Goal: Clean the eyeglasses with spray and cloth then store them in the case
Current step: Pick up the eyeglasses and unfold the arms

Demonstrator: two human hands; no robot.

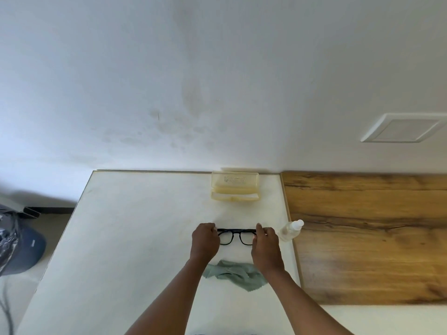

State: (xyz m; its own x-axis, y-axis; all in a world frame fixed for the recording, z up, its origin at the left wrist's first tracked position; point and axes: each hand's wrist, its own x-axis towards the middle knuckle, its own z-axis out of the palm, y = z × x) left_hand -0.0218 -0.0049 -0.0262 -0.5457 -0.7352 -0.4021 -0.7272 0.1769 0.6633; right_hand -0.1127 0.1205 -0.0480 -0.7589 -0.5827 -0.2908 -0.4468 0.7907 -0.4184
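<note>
Spanning both grips, the eyeglasses (236,236) are pinched at each end by left hand (205,240) and right hand (265,241).

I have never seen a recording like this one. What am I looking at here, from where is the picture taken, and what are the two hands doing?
There is no machine here. A person wears a camera on the head, so this single picture looks forward and down at their own arms. The left hand and the right hand each hold one end of the black eyeglasses over a white table. Nearer the person lies a crumpled green cloth. A small clear spray bottle lies at the table's right edge. By the wall sits a yellowish case, open. Right of the table is a wooden surface.
</note>
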